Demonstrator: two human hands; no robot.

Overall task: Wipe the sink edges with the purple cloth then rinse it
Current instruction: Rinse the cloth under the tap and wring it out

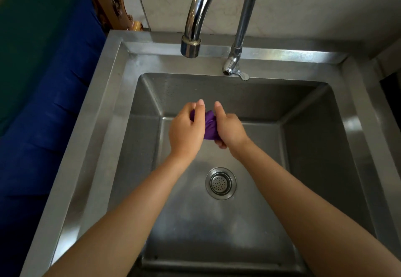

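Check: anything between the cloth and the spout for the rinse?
Nothing visible. The left hand and right hand both grip the bunched cloth over the sink. Only open air lies between it and the spout. No water stream shows.

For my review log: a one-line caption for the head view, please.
Left hand and right hand grip the bunched purple cloth above the sink basin, below the faucet spout.
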